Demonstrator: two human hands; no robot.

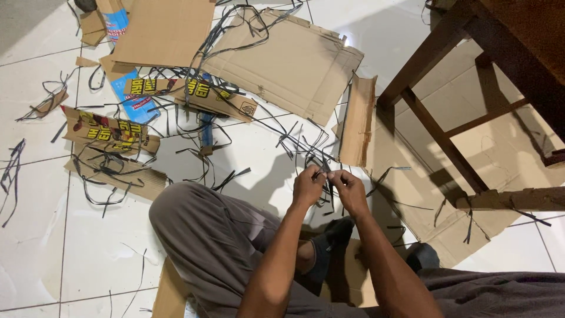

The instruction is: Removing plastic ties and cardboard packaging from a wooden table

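Strip pinched between two hands above the floor

Strip (325, 175), thin and dark, sits at the centre of the frame, caught between the fingertips of both hands just over the white tiled floor (35, 247). The left hand (308, 186) is closed on one end with thumb and forefinger, and the right hand (348, 187) is closed on the other, so the short piece is kept taut and close to the eyes, where fine finger work is easiest. Both wrists are raised off the lap, which keeps the strip free of the grey trousers (218, 235) at lower centre.

More dark strips (306, 144) lie tangled on the tiles just above the hands, within easy reach of a person sitting on the floor. Further ones trail over the printed cardboard pieces (112, 132) at left and over the large flattened brown box (294, 62) at upper centre. A narrow cardboard flap (358, 121) stands on edge just right of the tangle, beside a brown sheet (424, 194) spread flat under the wooden chair (447, 118) at upper right. A dark foot or sock (329, 241) shows below the hands, resting on another piece of cardboard, though its exact shape is hard to make out.
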